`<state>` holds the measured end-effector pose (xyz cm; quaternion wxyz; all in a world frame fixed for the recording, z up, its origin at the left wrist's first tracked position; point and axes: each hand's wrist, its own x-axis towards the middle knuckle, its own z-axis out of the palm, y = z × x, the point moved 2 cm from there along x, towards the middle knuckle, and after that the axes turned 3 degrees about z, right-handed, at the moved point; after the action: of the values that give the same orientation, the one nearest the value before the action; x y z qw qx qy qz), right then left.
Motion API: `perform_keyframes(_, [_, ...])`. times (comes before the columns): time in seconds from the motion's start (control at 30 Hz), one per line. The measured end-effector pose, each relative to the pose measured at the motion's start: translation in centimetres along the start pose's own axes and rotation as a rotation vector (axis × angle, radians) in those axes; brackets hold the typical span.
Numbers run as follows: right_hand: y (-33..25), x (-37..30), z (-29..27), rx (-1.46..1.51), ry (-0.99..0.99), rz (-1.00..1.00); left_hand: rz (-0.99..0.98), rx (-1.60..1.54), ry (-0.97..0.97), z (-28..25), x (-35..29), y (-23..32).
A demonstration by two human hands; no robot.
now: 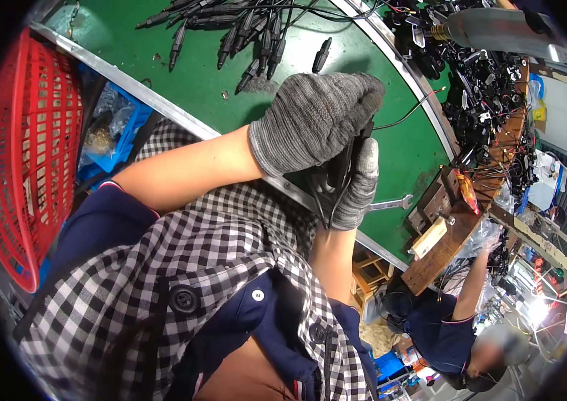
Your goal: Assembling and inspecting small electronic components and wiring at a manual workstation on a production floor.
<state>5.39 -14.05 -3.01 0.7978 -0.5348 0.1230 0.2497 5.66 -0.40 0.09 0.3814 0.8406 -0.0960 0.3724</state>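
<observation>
Both hands wear grey knit gloves and meet over the near edge of a green bench [404, 140]. My left hand [320, 120] is closed in a fist, and a black cable [342, 180] runs from beneath it. Against that cable, my right hand [360, 187] is closed, fingers pointing up toward the left. A thin wire [417, 103] with stripped coloured ends comes out beyond the left fist. From behind the right hand sticks a steel wrench [394, 203]; whether it is gripped or lying there I cannot tell. The cable's end inside the left hand is hidden.
Black cable connectors [250, 33] lie heaped at the far side, one loose connector [322, 55] apart. Many black parts [477, 100] crowd beyond the metal rim at right. A red basket [46, 147] stands left, beside a blue bin [123, 127]. A co-worker [444, 334] sits lower right.
</observation>
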Motion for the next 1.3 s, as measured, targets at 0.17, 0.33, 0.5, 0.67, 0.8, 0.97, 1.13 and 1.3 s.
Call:
perform_keyframes(0.17, [-2.2, 0.4, 0.3, -0.757, -0.086, -0.399, 0.078, 0.324, -0.111, -0.4, -0.4, 0.0])
perform_keyframes(0.33, [-1.0, 0.2, 0.6, -0.821, -0.036, -0.601, 0.034, 0.159, -0.058, 0.1, -0.7, -0.4])
perform_keyframes(0.5, [0.3, 0.0, 1.1, 0.253, 0.071, 0.119, 0.166, 0.267, -0.024, 0.4, -1.1, -1.0])
perform_keyframes(0.67, [-2.5, 0.3, 0.1, -0.984, -0.056, -0.511, -0.051, 0.149, -0.146, 0.3, -0.6, -0.6])
perform_keyframes(0.8, [-1.4, 0.3, -0.2, -0.721, -0.063, -0.437, 0.055, 0.247, -0.104, 0.6, -0.7, -0.4])
perform_keyframes(0.97, [-0.3, -0.1, -0.1, 0.004, -0.156, 0.028, -0.039, -0.032, -0.046, 0.4, -0.5, -0.7])
perform_keyframes(1.13, [-2.6, 1.2, 0.1, -1.085, -0.176, -0.754, 0.005, 0.203, -0.185, -0.6, 1.2, -0.8])
perform_keyframes(1.3, [-2.4, 1.3, 0.0, -0.709, 0.028, -0.427, 0.224, 0.241, -0.101, 0.0, 3.4, 0.7])
